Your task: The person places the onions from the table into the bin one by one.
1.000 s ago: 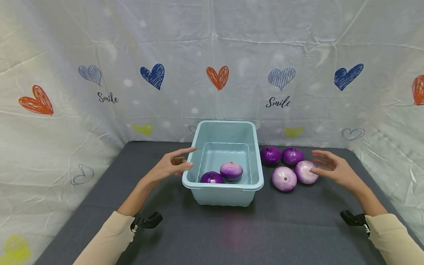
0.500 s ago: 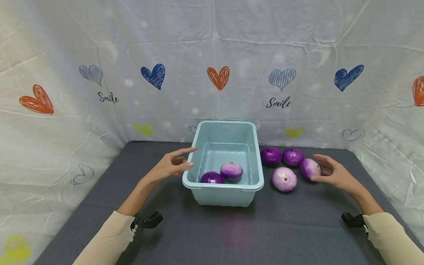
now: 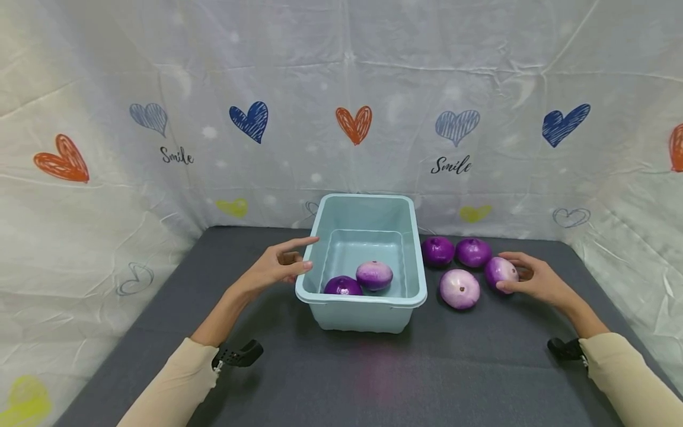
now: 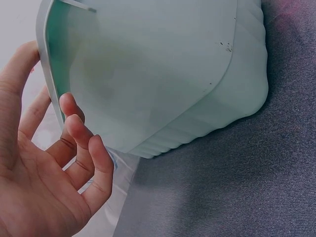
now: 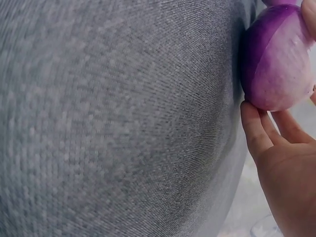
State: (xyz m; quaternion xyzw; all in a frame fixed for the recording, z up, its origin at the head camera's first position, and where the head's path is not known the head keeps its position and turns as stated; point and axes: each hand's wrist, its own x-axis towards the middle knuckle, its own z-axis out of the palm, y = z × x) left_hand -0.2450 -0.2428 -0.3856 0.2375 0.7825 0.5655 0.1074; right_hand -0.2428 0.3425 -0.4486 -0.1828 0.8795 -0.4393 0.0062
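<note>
My right hand [image 3: 539, 281] holds a glossy purple-and-white onion [image 3: 500, 273] between thumb and fingers at the right end of a group of onions. In the right wrist view, fingertips meet one side of this onion [image 5: 275, 61] and the thumb [image 5: 310, 17] shows at the opposite side. My left hand [image 3: 272, 265] stays at the left rim of a light blue bin [image 3: 358, 314], index finger and thumb at the rim. In the left wrist view its other fingers [image 4: 81, 131] bend loosely beside the bin wall. Inside the bin lie a dark purple onion [image 3: 342, 286] and a paler one [image 3: 374, 275].
Right of the bin are two dark purple onions [image 3: 439, 251] at the back and a pale onion [image 3: 459, 289] in front. Everything stands on a dark grey cloth [image 3: 459, 367]. A white curtain [image 3: 299, 77] printed with hearts hangs behind the table.
My right hand has closed in on the rightmost onion, which has rolled slightly right and turned from its pale face to its purple side. The left hand and bin keep their place.
</note>
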